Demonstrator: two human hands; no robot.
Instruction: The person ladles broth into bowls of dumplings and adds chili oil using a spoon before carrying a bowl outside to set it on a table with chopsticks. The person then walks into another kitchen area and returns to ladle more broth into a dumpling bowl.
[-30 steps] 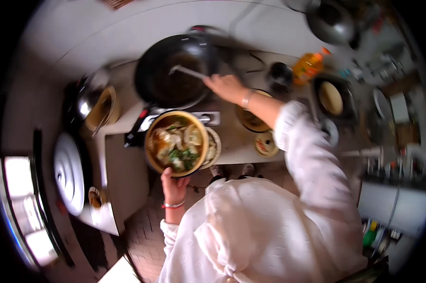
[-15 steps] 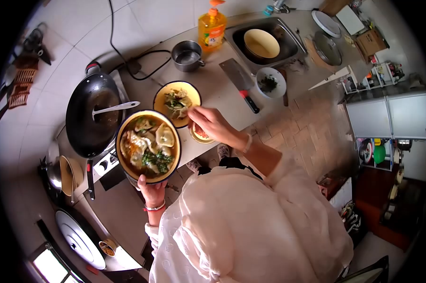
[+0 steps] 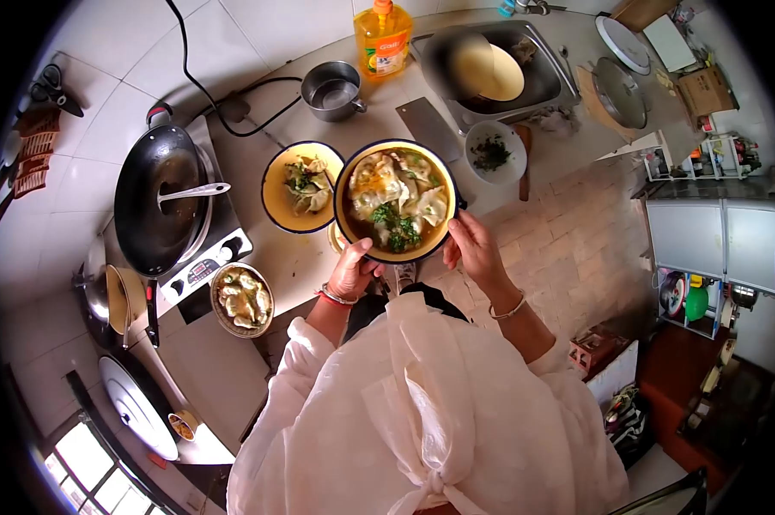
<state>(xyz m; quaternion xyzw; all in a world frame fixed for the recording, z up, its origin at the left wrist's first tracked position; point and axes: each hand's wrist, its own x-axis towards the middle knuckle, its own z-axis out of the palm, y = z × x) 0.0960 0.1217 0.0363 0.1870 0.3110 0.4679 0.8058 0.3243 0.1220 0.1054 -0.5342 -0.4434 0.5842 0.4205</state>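
Observation:
A yellow bowl of dumplings in broth with chopped greens (image 3: 396,202) is held up over the counter's front edge. My left hand (image 3: 353,270) grips its lower left rim, thumb on top. At its right side, my right hand (image 3: 477,249) has its fingers closed at the dark handle. Just left of it, a second yellow bowl (image 3: 284,215) with some dumplings and greens stands on the counter. A small lidded or patterned dish is mostly hidden beneath the held bowl. Farther left sits a smaller bowl of dumplings (image 3: 242,299).
A black wok (image 3: 138,206) with a ladle (image 3: 194,192) rests on the cooker at left. Behind are a metal pot (image 3: 331,93), a soap bottle (image 3: 383,43) and a sink (image 3: 537,77). A cleaver (image 3: 428,127) and a white bowl with greens (image 3: 509,163) are at right.
The held bowl has moved right, in front of the cleaver's handle. My right hand has gone from the second bowl to the held bowl's handle. The smaller dumpling bowl at left is now uncovered.

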